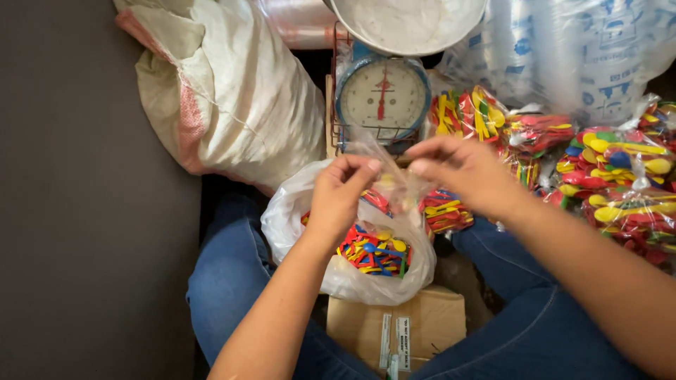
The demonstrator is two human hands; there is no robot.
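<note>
Centrally, left hand (pixel 341 190) and right hand (pixel 458 169), each pinched shut on the mouth of a small clear bag (pixel 384 172), fingertips near together. Below, at 6 o'clock: open white plastic bag (pixel 338 278) of coloured plastic spoons (pixel 374 250), resting on a cardboard box (pixel 394 327) between denim-clad knees. At 12 o'clock: blue dial scale (pixel 382 95) with white pan (pixel 408 24). At 3 o'clock: sealed packets of spoons (pixel 620 183). At 10 o'clock: woven white sack (pixel 225 91).
</note>
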